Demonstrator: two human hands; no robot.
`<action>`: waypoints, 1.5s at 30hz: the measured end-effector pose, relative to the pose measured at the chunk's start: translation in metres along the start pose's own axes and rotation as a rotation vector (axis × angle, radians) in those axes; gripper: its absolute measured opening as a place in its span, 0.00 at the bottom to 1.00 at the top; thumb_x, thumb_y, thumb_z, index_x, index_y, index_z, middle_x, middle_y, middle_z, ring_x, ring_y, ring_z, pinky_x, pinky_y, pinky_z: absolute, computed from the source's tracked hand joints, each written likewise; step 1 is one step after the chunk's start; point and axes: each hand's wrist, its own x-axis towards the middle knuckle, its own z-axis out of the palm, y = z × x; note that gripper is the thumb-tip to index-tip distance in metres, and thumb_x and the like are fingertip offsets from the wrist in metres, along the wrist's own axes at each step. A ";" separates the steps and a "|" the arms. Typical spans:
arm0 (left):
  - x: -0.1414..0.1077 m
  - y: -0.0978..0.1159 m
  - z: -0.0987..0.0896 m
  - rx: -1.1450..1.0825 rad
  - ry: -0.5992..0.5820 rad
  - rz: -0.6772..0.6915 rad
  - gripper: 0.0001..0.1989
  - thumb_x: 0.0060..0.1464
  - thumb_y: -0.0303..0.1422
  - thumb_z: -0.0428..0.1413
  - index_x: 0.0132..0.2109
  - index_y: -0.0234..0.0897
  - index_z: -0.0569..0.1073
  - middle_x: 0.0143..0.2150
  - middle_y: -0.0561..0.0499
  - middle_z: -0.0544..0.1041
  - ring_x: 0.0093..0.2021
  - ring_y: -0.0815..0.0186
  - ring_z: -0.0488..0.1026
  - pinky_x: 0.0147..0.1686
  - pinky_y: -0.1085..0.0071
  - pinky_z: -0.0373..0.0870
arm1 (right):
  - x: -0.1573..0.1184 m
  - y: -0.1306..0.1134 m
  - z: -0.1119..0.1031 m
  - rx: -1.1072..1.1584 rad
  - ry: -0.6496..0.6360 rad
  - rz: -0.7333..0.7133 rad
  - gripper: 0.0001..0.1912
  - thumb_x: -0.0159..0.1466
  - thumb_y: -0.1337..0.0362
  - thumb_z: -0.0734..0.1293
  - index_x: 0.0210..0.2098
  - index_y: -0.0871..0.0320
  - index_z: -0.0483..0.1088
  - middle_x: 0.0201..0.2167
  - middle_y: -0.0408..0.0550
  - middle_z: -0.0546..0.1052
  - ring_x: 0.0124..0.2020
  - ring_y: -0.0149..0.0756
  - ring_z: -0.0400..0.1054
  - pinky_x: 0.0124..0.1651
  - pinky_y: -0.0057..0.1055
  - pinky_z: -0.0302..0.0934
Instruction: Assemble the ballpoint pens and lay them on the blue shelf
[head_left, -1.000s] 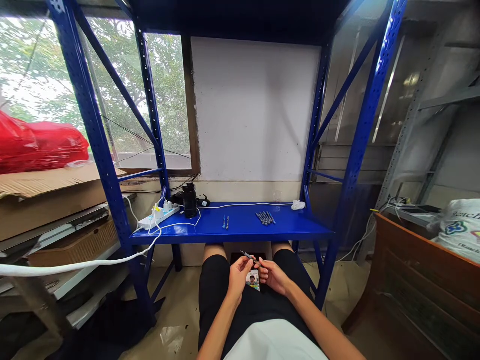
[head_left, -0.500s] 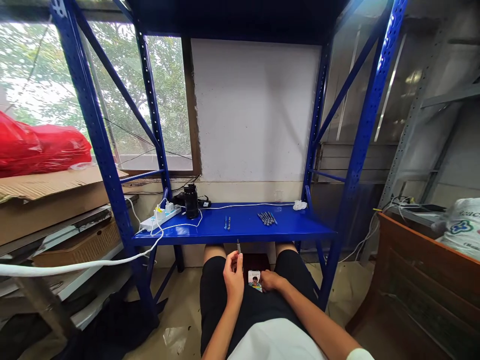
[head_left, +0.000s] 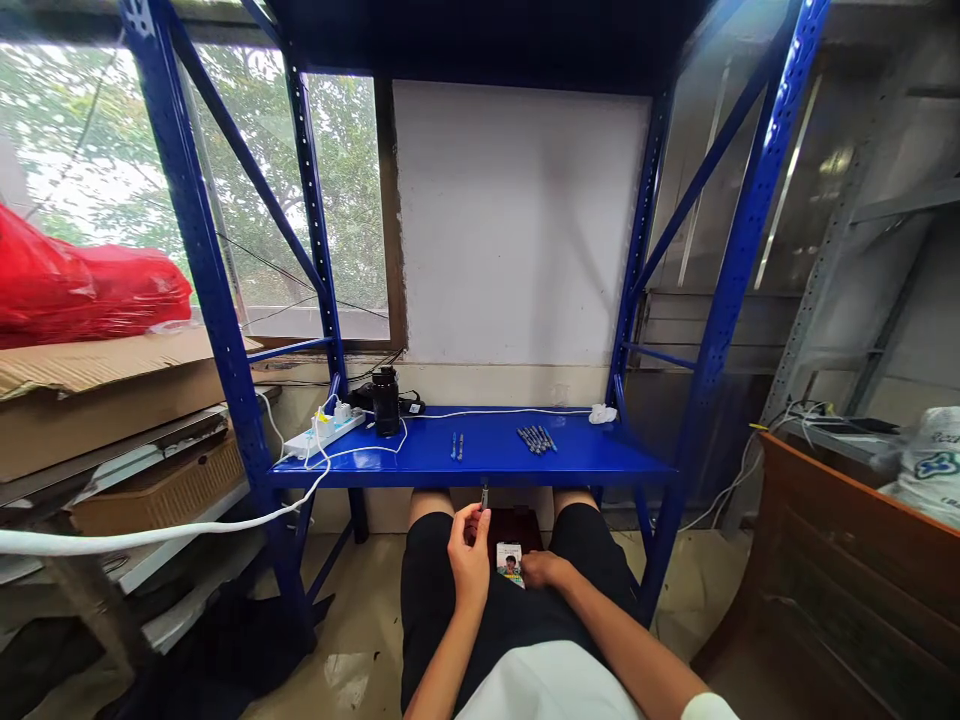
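Left hand (head_left: 470, 545): fingertips pinched on an upright pen (head_left: 485, 497), before the shelf (head_left: 420, 477) edge. Right hand (head_left: 546, 570): fingers curled, beside a card (head_left: 509, 563); whether they grip anything cannot be told. Beyond, on the shelf: two pens (head_left: 457, 447) lie near a bottle (head_left: 386, 402); a pen cluster (head_left: 536, 440) lies to their right.

Glossy painted-metal blue shelf (head_left: 480, 478); thin, shiny red plastic wrap (head_left: 97, 290).

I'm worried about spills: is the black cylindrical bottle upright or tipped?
Upright: the black bottle stands on its base on the blue metal shelf.
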 end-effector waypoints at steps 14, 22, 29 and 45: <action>0.001 -0.004 0.013 -0.367 -0.105 -0.291 0.31 0.62 0.59 0.60 0.58 0.39 0.74 0.29 0.59 0.65 0.21 0.73 0.59 0.20 0.76 0.55 | -0.019 0.000 -0.015 0.279 0.237 0.023 0.08 0.71 0.71 0.66 0.39 0.60 0.77 0.43 0.57 0.83 0.50 0.48 0.79 0.55 0.43 0.69; -0.004 -0.007 0.017 -0.374 -0.339 -0.308 0.26 0.59 0.53 0.66 0.52 0.36 0.79 0.47 0.39 0.84 0.47 0.56 0.82 0.49 0.61 0.78 | -0.064 -0.031 -0.027 0.754 0.449 -0.271 0.13 0.74 0.56 0.61 0.54 0.54 0.68 0.45 0.50 0.82 0.33 0.36 0.79 0.33 0.29 0.70; -0.008 0.001 0.016 -0.405 -0.403 -0.407 0.27 0.57 0.53 0.67 0.52 0.36 0.79 0.58 0.32 0.82 0.47 0.51 0.84 0.43 0.60 0.80 | -0.075 -0.058 -0.030 1.184 0.500 -0.488 0.25 0.69 0.39 0.68 0.43 0.55 0.68 0.30 0.42 0.78 0.17 0.29 0.66 0.20 0.26 0.60; -0.007 -0.028 0.001 -0.317 -0.199 -0.616 0.36 0.47 0.64 0.67 0.45 0.33 0.82 0.42 0.40 0.83 0.38 0.61 0.80 0.35 0.71 0.72 | 0.046 -0.066 -0.148 1.203 0.500 -0.273 0.20 0.62 0.49 0.74 0.30 0.56 0.65 0.21 0.45 0.79 0.14 0.28 0.67 0.15 0.21 0.57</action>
